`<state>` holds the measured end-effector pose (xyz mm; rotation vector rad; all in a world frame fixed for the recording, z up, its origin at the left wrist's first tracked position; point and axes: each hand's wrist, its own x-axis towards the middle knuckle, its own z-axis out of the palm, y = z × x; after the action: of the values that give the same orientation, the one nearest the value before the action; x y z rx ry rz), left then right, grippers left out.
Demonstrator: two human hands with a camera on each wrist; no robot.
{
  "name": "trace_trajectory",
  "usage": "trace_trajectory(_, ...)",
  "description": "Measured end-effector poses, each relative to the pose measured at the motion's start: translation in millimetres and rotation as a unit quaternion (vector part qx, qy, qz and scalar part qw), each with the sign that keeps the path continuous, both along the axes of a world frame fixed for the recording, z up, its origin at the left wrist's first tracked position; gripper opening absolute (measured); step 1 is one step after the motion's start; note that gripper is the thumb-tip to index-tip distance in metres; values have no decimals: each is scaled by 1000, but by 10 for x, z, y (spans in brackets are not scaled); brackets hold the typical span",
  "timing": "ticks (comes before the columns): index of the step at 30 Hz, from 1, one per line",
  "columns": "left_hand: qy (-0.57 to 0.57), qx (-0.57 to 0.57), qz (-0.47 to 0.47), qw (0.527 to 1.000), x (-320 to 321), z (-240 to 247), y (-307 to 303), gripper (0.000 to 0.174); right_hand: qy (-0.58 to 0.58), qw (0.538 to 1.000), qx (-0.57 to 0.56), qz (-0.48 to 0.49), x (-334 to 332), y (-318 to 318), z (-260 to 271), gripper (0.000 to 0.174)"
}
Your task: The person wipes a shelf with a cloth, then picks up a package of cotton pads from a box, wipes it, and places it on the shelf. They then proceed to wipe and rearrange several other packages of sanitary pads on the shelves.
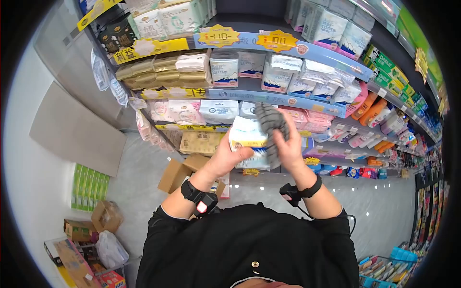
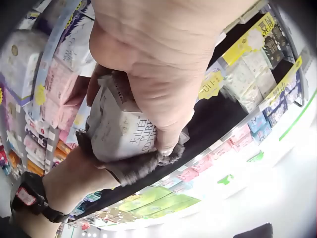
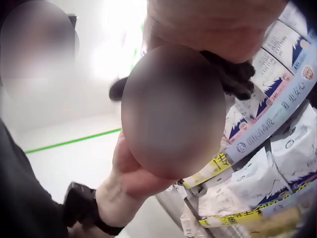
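In the head view my left hand (image 1: 223, 158) grips a white soft pack (image 1: 247, 129) with blue and yellow print, thumb across its near side. My right hand (image 1: 290, 148) holds a dark grey ribbed cloth (image 1: 269, 120) against the pack's right side, thumb over the cloth. The left wrist view shows the pack (image 2: 119, 126) close up, with "PURE COTTON" lettering, and the dark cloth (image 2: 138, 168) along its lower edge. A blurred patch hides most of the pack in the right wrist view, where the cloth (image 3: 237, 74) shows under my right hand (image 3: 208, 25).
Shelves of packs (image 1: 223, 69) rise just ahead, their blue price strip (image 1: 245, 42) bearing yellow tags. An open cardboard box (image 1: 174, 175) sits on the floor below. Boxes and a white plastic bag (image 1: 111, 249) are at the left, a blue basket (image 1: 403, 254) at the lower right.
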<state>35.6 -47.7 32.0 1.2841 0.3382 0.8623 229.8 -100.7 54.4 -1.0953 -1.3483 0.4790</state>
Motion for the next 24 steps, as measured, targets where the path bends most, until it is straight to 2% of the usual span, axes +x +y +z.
trace_trajectory(1, -14, 32, 8, 999, -21, 130, -52, 81, 175, 981, -68, 57, 54, 53, -112, 44)
trace_trajectory(3, -7, 90, 23, 996, -56, 303, -86, 85, 280, 948, -127, 87, 229, 71, -168, 38)
trace_trajectory(4, -10, 90, 28, 995, -72, 336, -49, 85, 253, 959, -93, 88, 288, 70, -60, 39)
trace_trajectory(5, 34, 121, 57, 990, -102, 362, -4, 87, 207, 974, -40, 79, 342, 51, 100, 38)
trace_trajectory(7, 80, 149, 87, 982, -105, 417, 30, 89, 173, 982, -11, 82, 297, -67, 458, 45)
trace_trajectory(8, 141, 222, 126, 957, -88, 457, 35, 89, -33, 997, 43, 56, 271, -87, 631, 51)
trace_trajectory(9, 201, 293, 160, 921, -62, 481, 31, 90, -236, 967, 95, 25, 232, -84, 726, 58)
trace_trajectory(10, 169, 332, 183, 910, -3, 454, 10, 85, -292, 952, 74, 46, 91, -62, 690, 67)
trace_trajectory(11, 179, 428, 202, 863, -10, 374, 33, 78, -351, 933, 63, 51, -73, -89, 672, 65)
trace_trajectory(13, 142, 443, 203, 862, -7, 379, 95, 75, -280, 957, 60, 48, -93, -40, 540, 60)
trace_trajectory(14, 159, 429, 205, 865, -16, 414, 57, 75, -281, 957, 64, 45, -46, 6, 445, 60)
trace_trajectory(16, 186, 416, 196, 868, -71, 415, -29, 77, -189, 981, 22, 23, 107, 38, 216, 53)
trace_trajectory(19, 183, 469, 197, 841, -71, 256, -20, 78, -182, 981, -30, 62, 341, 58, 90, 50)
trace_trajectory(21, 176, 468, 190, 845, -113, 263, 3, 81, -79, 994, -71, 13, 446, 89, 139, 48)
trace_trajectory(22, 168, 482, 212, 834, -132, 263, 27, 81, 44, 994, -93, 21, 462, 107, 200, 45)
trace_trajectory(23, 161, 494, 235, 821, -141, 262, 42, 81, 108, 990, -67, 65, 450, 108, 293, 49)
trace_trajectory(24, 162, 493, 236, 821, -119, 264, 47, 81, -17, 999, 11, 50, 402, 116, 412, 52)
